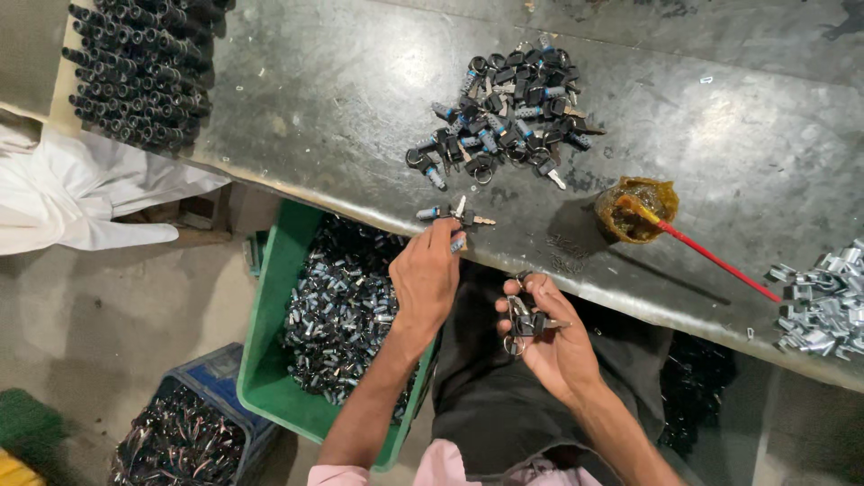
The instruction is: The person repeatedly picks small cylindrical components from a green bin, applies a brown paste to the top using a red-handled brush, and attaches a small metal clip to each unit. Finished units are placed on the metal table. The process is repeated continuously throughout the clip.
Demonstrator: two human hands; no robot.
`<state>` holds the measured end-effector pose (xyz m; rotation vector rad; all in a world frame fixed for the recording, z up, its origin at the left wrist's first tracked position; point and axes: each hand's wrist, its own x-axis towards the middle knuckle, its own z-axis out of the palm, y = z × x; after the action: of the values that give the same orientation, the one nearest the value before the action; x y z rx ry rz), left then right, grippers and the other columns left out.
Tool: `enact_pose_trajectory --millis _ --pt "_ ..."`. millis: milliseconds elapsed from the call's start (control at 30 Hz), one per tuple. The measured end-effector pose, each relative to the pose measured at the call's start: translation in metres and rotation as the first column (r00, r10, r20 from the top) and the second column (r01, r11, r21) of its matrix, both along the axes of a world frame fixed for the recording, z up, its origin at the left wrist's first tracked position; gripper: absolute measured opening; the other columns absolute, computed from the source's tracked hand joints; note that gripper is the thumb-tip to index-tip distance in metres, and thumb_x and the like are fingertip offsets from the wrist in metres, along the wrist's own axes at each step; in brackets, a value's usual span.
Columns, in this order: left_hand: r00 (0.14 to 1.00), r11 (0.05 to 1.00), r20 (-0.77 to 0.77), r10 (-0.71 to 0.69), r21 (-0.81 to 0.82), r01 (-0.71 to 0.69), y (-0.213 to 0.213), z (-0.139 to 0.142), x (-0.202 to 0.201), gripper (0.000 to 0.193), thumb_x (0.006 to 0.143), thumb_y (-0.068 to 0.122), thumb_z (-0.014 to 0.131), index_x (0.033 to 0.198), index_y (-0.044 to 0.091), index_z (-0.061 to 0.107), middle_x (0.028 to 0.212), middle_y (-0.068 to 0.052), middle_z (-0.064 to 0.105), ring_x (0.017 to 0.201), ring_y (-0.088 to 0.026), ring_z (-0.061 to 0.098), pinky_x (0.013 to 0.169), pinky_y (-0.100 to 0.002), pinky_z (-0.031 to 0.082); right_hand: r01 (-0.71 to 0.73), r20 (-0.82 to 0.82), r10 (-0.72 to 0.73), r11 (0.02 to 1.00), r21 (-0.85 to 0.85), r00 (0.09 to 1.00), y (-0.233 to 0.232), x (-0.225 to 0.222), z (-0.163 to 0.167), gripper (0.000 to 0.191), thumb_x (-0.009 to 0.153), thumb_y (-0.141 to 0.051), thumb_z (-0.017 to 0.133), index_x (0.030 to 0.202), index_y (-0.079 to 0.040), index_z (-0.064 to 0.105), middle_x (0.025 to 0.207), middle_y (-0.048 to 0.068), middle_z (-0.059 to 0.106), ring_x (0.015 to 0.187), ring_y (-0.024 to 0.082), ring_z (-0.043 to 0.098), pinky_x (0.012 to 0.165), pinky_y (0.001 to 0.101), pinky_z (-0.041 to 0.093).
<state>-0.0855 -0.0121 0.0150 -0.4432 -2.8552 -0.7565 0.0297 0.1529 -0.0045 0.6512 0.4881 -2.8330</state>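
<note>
Grey metal bench (360, 99) with lock parts, two hands working at its near edge.

Below the bench a green crate (270, 306) brims with silvery lock cylinders; on top lies a heap of black-headed keys and barrels (504, 112), beside a small pot of amber grease (634, 209) with a red-handled brush. The left hand (426, 279) pinches a small silver cylinder (457, 241) at the bench edge; the right hand (553, 337) curls around a ringed bunch of keys (524, 319) over the lap.
</note>
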Motion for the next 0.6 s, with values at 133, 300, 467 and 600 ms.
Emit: enact_pose_trajectory --millis 133,300,467,600 --pt "0.991 1.0 -0.135 -0.019 0.02 0.022 -0.005 -0.005 0.0 0.026 0.091 0.02 0.073 0.111 0.007 0.063 0.095 -0.011 0.07 0.082 -0.032 0.068 0.067 -0.042 0.053 0.008 -0.009 -0.008 1.0 0.014 1.0 0.0 -0.001 0.0 0.015 0.104 -0.02 0.058 0.111 -0.006 0.055 0.115 0.012 0.063 0.106 0.026 0.064 0.083 0.0373 0.055" --pt "0.989 1.0 -0.147 -0.017 -0.02 0.015 -0.011 -0.002 -0.011 0.007 0.097 0.015 0.071 0.099 0.011 0.066 0.089 -0.007 0.069 0.081 -0.03 0.068 0.07 -0.041 0.053 -0.008 -0.01 0.008 0.999 0.053 1.0 0.0 -0.004 0.001 0.013 0.104 -0.02 0.057 0.109 -0.008 0.054 0.116 0.012 0.064 0.108 0.027 0.065 0.083 0.0371 0.056" --pt "0.994 0.969 -0.094 -0.058 0.234 0.079 -0.015 0.026 -0.003 0.011 0.096 0.013 0.073 0.101 0.007 0.065 0.096 -0.006 0.072 0.081 -0.028 0.068 0.071 -0.039 0.053 -0.011 0.056 0.006 0.996 0.09 0.998 -0.008 -0.016 0.018 0.012 0.102 -0.02 0.055 0.107 -0.009 0.054 0.121 0.013 0.064 0.114 0.028 0.065 0.088 0.0388 0.056" --pt "0.982 0.893 0.055 -0.181 0.428 0.14 -0.006 0.052 0.025 0.013 0.091 0.01 0.073 0.102 0.006 0.067 0.093 -0.006 0.073 0.077 -0.022 0.07 0.068 -0.035 0.057 0.041 0.013 -0.042 0.999 0.032 0.999 -0.014 -0.026 0.029 0.011 0.103 -0.019 0.055 0.109 -0.009 0.055 0.132 0.012 0.062 0.122 0.026 0.059 0.097 0.0404 0.055"
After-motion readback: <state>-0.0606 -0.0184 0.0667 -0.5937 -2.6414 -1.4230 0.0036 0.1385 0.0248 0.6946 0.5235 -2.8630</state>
